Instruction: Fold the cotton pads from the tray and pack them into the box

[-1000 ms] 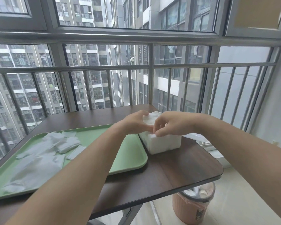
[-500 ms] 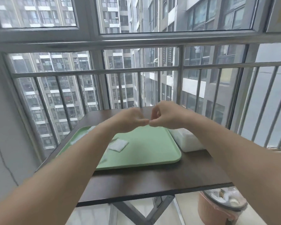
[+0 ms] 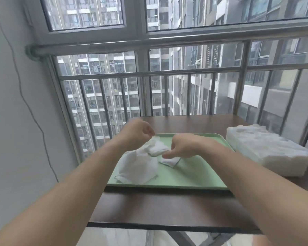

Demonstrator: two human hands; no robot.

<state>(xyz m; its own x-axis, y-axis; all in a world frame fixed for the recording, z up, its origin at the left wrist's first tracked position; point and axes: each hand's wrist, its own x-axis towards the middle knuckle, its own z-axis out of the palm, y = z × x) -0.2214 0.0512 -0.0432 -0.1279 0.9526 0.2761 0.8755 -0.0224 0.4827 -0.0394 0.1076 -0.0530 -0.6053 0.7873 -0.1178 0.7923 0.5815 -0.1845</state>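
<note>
Beside the barred window (image 3: 185, 73), over the green tray (image 3: 185, 181) on the table (image 3: 167, 206), the left hand (image 3: 137, 134) and right hand (image 3: 183, 146) each pinch an end of one cotton pad (image 3: 157, 148), the box (image 3: 267, 151) standing off right, nearer the right hand.
</note>
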